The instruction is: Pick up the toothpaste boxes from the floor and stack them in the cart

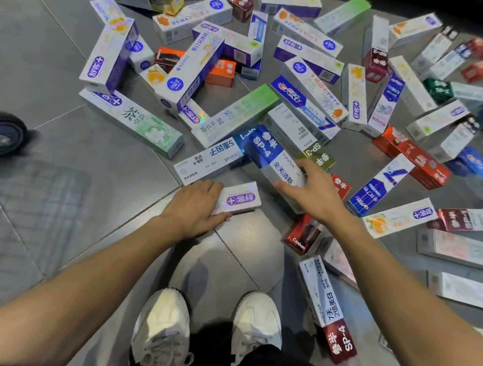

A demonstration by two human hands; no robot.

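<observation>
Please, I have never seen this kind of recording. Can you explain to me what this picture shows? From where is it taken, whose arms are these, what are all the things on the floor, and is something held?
There is no machine here. A person wears a camera on the head, so this single picture looks down along their own arms to their white sneakers.

On the grey tiled floor lie many toothpaste boxes, scattered and partly overlapping. The black wheel at the left edge may belong to the cart; the cart itself is not visible.

The left hand grips a small white box with a purple logo. The right hand has its fingers curled over a longer blue-and-white box marked SP-4, apparently taking hold of it. Both boxes seem still low, at the floor.
</observation>
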